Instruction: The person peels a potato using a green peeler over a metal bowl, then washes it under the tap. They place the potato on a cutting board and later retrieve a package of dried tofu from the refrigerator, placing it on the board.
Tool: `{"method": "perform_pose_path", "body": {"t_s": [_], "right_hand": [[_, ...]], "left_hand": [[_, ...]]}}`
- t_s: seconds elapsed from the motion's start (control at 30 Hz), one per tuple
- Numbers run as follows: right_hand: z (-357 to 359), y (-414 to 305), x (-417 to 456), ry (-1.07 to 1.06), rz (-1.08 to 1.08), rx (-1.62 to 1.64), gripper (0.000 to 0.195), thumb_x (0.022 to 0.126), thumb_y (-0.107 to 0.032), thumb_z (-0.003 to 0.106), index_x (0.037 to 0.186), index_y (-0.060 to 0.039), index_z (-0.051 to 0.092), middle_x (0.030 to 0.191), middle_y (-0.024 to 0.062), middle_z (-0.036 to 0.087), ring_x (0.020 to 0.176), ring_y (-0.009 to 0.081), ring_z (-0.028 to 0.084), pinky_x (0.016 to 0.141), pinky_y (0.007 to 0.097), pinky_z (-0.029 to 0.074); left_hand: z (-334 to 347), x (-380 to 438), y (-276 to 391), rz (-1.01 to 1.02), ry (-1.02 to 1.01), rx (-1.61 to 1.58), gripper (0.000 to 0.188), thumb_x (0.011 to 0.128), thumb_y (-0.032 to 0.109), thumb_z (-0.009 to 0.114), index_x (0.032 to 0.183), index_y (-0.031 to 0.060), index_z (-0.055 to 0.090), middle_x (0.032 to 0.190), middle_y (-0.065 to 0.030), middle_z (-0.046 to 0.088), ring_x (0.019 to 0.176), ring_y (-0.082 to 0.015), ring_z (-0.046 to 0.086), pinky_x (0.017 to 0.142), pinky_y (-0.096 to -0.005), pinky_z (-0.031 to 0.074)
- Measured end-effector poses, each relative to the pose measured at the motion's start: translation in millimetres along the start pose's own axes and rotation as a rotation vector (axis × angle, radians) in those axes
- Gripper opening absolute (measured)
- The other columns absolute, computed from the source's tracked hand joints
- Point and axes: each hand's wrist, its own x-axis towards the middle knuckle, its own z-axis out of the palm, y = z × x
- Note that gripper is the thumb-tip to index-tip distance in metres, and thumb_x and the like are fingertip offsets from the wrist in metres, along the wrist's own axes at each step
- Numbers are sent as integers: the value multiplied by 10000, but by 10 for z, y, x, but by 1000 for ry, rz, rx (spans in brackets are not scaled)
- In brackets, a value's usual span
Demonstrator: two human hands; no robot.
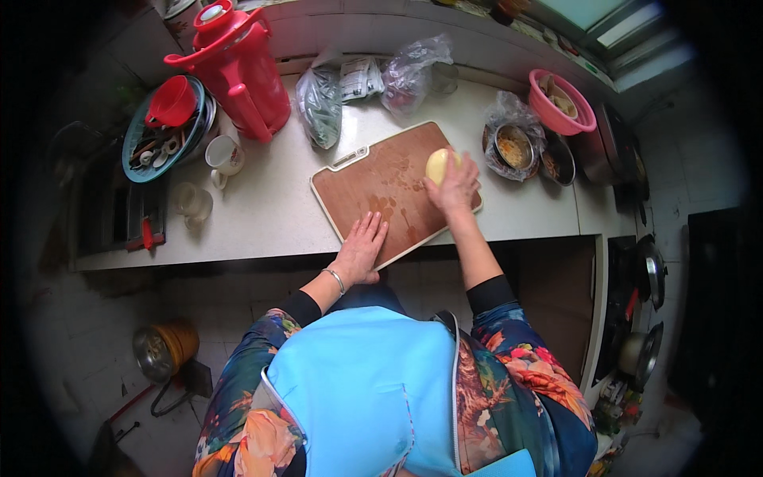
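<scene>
A brown cutting board [357, 188] with a pale rim lies at an angle on the white counter, one corner jutting past the front edge. Wet spots mark its surface. My left hand [362, 244] rests flat on the board's near-left part, fingers slightly spread, a bangle on the wrist. Toward the far-right side of the board, my right hand [454, 183] grips a peeled, pale yellow potato [438, 166]. Its fingers cover the potato's right side.
Left on the counter [280, 220] stand a red thermos jug [256, 89], a mug [224, 156], a glass jar [194, 203] and a blue basket [140, 173] of utensils. Plastic bags [319, 107] lie behind the board. To the right are a metal bowl [514, 149] and a pink basin [581, 122].
</scene>
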Motion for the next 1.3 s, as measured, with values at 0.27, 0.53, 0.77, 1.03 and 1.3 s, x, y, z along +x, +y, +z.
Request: {"method": "perform_pose_path", "body": {"t_s": [0.27,0.53,0.77,1.03,1.3], "right_hand": [[53,34,360,-284,224,296,971,592,-288,790,1413,-248,273,1258,223,362,1125,439,470,952,477,442],[136,-157,659,-76,33,463,922,559,-235,784,1365,-249,338,1204,183,404,1086,402,494,949,460,447],[297,-7,850,-305,108,361,986,571,-257,795,1407,-291,273,1279,192,361,1163,427,430,967,487,433],[134,-762,425,-478,-281,1133,507,857,-316,659,1278,-77,510,1159,117,585,1070,212,553,875,356,475],[-244,-1538,-615,-1237,255,1589,272,939,-324,540,993,-62,587,849,53,622,735,148,621,637,277,534]], "left_hand": [[48,-474,-397,-390,263,49,826,753,385,672,1405,20,317,1464,-279,209,1381,-405,180,1123,-513,149],[111,-2241,-1075,-1250,334,-194,198,832,127,520,1008,97,605,931,-188,655,927,-395,609,781,-456,489],[577,-3105,-1148,-1506,220,-390,431,745,58,526,1176,46,547,1036,-221,627,1033,-391,577,869,-451,462],[-887,-1620,-579,-415,109,-1371,277,972,243,479,912,27,641,844,-50,651,780,-118,615,678,-251,500],[-821,-748,-709,-310,617,-568,171,804,105,604,947,55,684,925,-148,642,885,-276,616,775,-382,504]]}}
